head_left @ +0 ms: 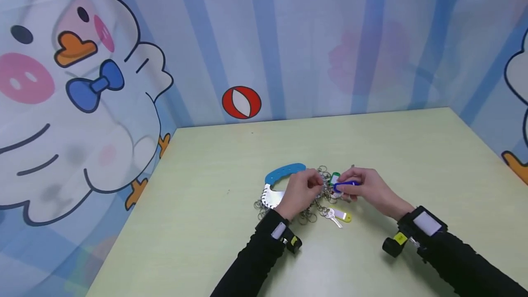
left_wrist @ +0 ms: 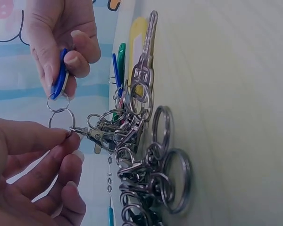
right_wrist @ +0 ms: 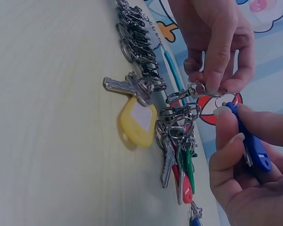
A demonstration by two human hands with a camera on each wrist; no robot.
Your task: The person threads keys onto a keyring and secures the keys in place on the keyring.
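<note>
My left hand pinches a metal key ring between thumb and forefinger; a small snap clasp hangs from it. My right hand pinches a blue key tag, with a sliver of silver metal along its edge. In the left wrist view the tag's small ring overlaps the key ring, the two hands close together. Below them lies a silver plate with a blue handle, lined with many clasps and rings; my left hand hides part of it.
Beside the plate lie a yellow key tag and a silver key. A green tag and a red tag hang among other keys. The pale tabletop meets a cartoon-printed backdrop.
</note>
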